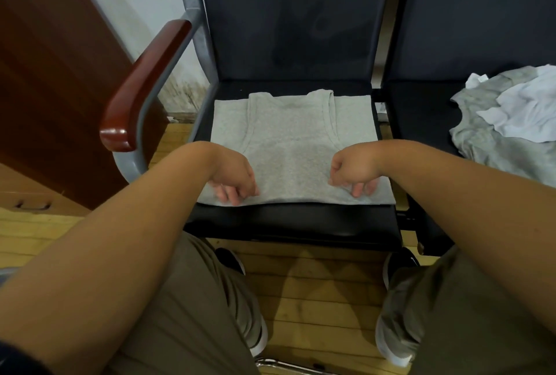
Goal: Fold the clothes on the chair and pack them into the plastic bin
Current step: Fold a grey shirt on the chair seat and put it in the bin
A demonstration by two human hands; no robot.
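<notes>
Head view: my left hand (234,180) and right hand (356,174) pinch the near hem of the gray tank top (294,140), likely to fold it away from me. It lies flat on the chair seat (294,221); the unfolded clothes (511,116) wait alongside.

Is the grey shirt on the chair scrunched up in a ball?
No, the grey shirt lies flat on the chair seat, with the left hand and right hand holding its near edge.

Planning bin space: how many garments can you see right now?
3. A grey vest lies flat on the centre seat; a crumpled grey garment sits on the right seat with a white one on top. More may be hidden beneath.
</notes>
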